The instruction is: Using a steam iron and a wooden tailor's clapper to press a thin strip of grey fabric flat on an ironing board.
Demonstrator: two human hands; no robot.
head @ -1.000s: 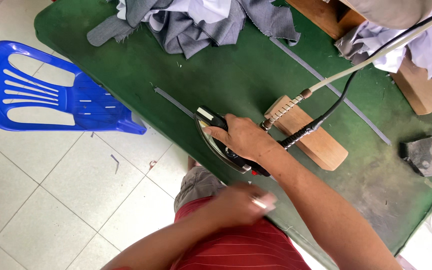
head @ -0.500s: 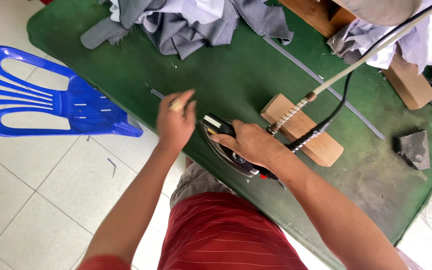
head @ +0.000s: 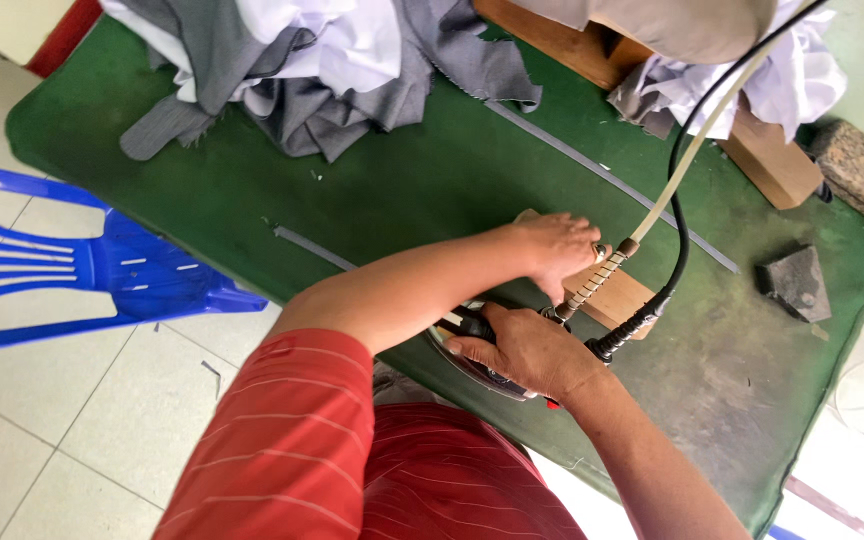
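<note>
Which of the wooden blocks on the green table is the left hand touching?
The pale wooden block beside the iron; the left hand rests on it.

Pale tiled floor [head: 62, 420] (daylit, few scraps on it). Blue plastic chair [head: 72, 270] just beside green-covered desk [head: 402, 180]. Red edge [head: 64, 35] top left.

We see open green bench [head: 402, 190] betw. cloth pile [head: 332, 70] & wooden block [head: 612, 295]; hose [head: 692, 150] & cable [head: 677, 240] cross right.
</note>
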